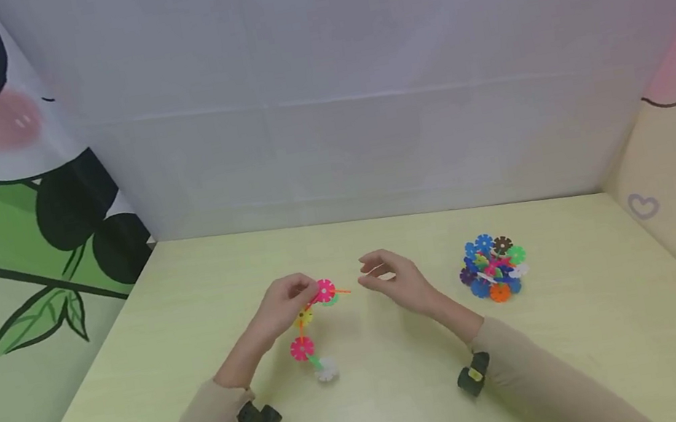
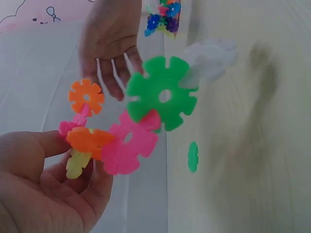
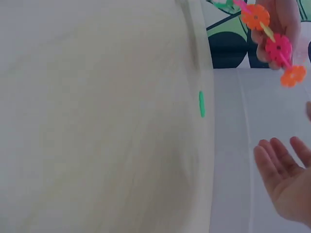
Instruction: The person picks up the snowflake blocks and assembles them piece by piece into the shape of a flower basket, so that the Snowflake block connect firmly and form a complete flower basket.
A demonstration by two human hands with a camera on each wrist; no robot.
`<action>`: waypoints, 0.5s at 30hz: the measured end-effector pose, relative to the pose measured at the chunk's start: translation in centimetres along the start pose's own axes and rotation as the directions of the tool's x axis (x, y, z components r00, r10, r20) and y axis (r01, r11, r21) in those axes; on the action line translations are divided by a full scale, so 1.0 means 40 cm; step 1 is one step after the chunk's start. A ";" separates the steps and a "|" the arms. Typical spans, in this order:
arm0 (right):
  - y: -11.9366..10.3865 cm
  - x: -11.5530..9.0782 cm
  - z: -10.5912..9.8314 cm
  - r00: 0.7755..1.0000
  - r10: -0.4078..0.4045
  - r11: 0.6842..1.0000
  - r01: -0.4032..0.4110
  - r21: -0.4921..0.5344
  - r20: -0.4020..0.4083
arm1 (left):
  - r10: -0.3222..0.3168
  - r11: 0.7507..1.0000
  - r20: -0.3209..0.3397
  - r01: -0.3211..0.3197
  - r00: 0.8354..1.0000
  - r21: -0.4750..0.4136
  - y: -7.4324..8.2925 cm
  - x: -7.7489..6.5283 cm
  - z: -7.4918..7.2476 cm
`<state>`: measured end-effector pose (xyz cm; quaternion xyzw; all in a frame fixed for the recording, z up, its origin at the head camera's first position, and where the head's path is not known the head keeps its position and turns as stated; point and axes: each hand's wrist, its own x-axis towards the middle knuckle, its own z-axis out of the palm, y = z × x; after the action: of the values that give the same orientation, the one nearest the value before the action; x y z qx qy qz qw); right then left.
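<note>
My left hand (image 1: 286, 303) pinches a chain of interlocking snowflake discs (image 2: 129, 141) near its upper end. From the fingers the chain hangs down over the table, ending in a white disc (image 1: 326, 370) with a green disc (image 2: 163, 93) beside it. Pink, orange and yellow discs make up the rest, and an orange disc (image 3: 293, 76) sticks out at the top toward my right hand (image 1: 399, 282). That hand is raised a short way off, fingers loosely bent, holding nothing. Below the chain, a loose green disc (image 3: 201, 104) lies on the table.
A pile of snowflake discs (image 1: 493, 267) in several colours sits on the table (image 1: 409, 406), to the right of my right hand. A pale curtain (image 1: 359, 89) closes off the back, with printed panels at left and right.
</note>
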<state>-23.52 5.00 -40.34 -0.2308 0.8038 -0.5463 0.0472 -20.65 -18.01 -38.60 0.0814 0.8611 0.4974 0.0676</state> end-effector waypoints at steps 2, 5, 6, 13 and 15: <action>0.039 0.042 0.015 0.997 0.052 0.998 -0.049 -0.044 0.060 | -0.006 1.000 -0.005 0.007 1.000 0.012 -0.017 -0.008 -0.024; 0.081 0.099 0.046 0.972 0.132 0.983 -0.103 -0.152 0.196 | -0.025 1.000 0.001 0.025 1.000 0.012 -0.030 -0.019 -0.047; 0.097 0.116 0.059 0.960 0.142 0.977 -0.098 -0.187 0.240 | -0.034 0.999 0.001 0.033 0.999 0.010 -0.032 -0.021 -0.053; 0.126 0.180 0.120 0.937 0.137 0.920 0.000 -0.391 0.322 | -0.061 0.998 -0.008 0.061 0.998 -0.002 -0.019 -0.034 -0.063; 0.121 0.180 0.128 0.938 0.146 0.905 0.002 -0.426 0.314 | -0.057 0.998 -0.006 0.057 0.998 -0.008 -0.011 -0.039 -0.063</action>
<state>-29.77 -0.98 -45.45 -0.2958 0.8902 -0.3103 0.1542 -19.64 -20.68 -37.67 0.0550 0.8612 0.4990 0.0792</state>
